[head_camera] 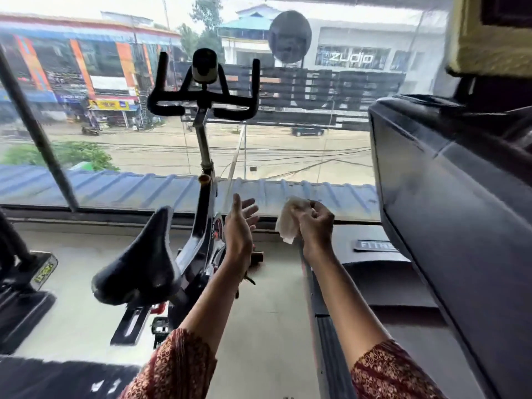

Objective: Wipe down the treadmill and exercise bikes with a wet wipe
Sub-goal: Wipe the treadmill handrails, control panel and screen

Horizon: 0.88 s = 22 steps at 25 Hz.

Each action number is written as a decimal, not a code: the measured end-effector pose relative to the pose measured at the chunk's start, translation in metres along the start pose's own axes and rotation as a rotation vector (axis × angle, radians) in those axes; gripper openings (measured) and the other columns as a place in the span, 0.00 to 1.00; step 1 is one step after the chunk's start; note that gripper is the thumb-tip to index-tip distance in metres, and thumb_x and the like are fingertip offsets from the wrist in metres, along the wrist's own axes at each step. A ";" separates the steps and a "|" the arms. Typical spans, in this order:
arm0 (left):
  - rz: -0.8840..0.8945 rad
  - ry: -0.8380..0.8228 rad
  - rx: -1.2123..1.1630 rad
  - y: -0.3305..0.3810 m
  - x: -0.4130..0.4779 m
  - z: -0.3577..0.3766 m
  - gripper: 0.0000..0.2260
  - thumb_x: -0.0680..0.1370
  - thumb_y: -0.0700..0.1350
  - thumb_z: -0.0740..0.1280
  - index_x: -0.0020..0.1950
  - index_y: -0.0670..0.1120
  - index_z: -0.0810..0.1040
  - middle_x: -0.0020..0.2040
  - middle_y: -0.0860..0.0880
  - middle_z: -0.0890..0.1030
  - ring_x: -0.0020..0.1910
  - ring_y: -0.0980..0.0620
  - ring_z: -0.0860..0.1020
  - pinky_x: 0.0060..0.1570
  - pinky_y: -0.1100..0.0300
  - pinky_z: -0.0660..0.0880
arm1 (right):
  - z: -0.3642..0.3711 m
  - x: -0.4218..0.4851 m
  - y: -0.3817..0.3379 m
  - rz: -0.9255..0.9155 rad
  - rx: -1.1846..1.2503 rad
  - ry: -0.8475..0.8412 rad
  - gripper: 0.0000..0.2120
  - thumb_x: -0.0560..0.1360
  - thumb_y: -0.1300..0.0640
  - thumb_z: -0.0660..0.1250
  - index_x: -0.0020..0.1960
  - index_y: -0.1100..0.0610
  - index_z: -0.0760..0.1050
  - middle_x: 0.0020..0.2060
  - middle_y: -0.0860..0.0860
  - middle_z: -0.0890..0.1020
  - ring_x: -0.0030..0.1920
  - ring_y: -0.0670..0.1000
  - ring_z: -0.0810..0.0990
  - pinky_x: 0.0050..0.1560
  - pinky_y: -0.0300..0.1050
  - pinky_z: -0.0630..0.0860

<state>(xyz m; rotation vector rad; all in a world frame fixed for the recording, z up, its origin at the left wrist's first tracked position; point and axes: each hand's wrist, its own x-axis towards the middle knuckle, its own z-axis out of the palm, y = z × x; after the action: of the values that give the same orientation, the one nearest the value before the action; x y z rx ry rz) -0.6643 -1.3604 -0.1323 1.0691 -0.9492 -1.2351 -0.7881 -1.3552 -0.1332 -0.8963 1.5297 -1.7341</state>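
Observation:
A black exercise bike (201, 214) stands in front of me, its saddle (144, 263) at lower left and its handlebars (203, 99) raised against the window. The treadmill (449, 197) fills the right side, its dark console close to me. My right hand (315, 224) grips a crumpled white wet wipe (289, 218) in mid-air between bike and treadmill. My left hand (240, 223) hovers beside it with straight fingers, holding nothing and touching nothing.
A large window (115, 139) runs across the front, looking onto a street. Another machine's pedal and base (26, 286) sit at far left. Pale floor (267, 326) lies between bike and treadmill deck (383, 286).

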 end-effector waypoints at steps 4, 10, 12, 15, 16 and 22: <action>-0.004 0.041 -0.029 -0.021 0.099 0.016 0.26 0.83 0.56 0.46 0.63 0.41 0.74 0.61 0.40 0.77 0.55 0.45 0.76 0.47 0.57 0.70 | 0.058 0.091 0.024 -0.044 -0.002 -0.017 0.07 0.70 0.64 0.70 0.47 0.57 0.79 0.44 0.53 0.81 0.46 0.54 0.79 0.43 0.45 0.75; -0.006 0.030 -0.070 -0.023 0.280 0.095 0.27 0.83 0.55 0.46 0.64 0.37 0.73 0.58 0.40 0.78 0.54 0.44 0.76 0.40 0.61 0.69 | 0.120 0.265 0.030 -0.045 0.048 -0.081 0.16 0.71 0.72 0.63 0.33 0.52 0.74 0.26 0.45 0.77 0.28 0.43 0.77 0.28 0.38 0.74; -0.019 0.003 -0.075 -0.022 0.342 0.130 0.26 0.83 0.54 0.47 0.63 0.37 0.74 0.56 0.42 0.78 0.52 0.46 0.76 0.40 0.62 0.69 | 0.130 0.328 0.021 -0.028 0.107 -0.044 0.15 0.70 0.72 0.63 0.31 0.55 0.75 0.23 0.47 0.75 0.23 0.45 0.74 0.25 0.38 0.70; -0.008 -0.040 -0.062 -0.030 0.407 0.181 0.24 0.83 0.54 0.47 0.62 0.39 0.75 0.56 0.42 0.78 0.51 0.47 0.76 0.42 0.62 0.69 | 0.126 0.411 0.023 -0.046 0.098 0.059 0.09 0.68 0.67 0.66 0.36 0.55 0.80 0.32 0.53 0.78 0.32 0.51 0.76 0.31 0.43 0.73; -0.034 -0.060 -0.068 -0.036 0.421 0.199 0.24 0.83 0.54 0.47 0.61 0.40 0.75 0.57 0.41 0.79 0.51 0.47 0.76 0.42 0.62 0.69 | 0.117 0.430 0.024 -0.048 0.070 0.082 0.09 0.69 0.68 0.66 0.39 0.56 0.81 0.33 0.53 0.78 0.33 0.49 0.75 0.31 0.41 0.72; -0.141 -0.400 -0.103 -0.070 0.478 0.356 0.24 0.83 0.54 0.47 0.61 0.40 0.76 0.57 0.41 0.79 0.49 0.47 0.76 0.42 0.61 0.70 | 0.030 0.513 0.029 -0.120 -0.036 0.312 0.05 0.65 0.61 0.69 0.35 0.64 0.78 0.32 0.54 0.74 0.34 0.49 0.70 0.34 0.42 0.66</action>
<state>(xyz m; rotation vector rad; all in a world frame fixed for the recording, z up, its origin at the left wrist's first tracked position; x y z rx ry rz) -0.9728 -1.8749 -0.1162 0.8331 -1.1105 -1.6366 -1.0471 -1.8001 -0.1222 -0.7755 1.7397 -2.0139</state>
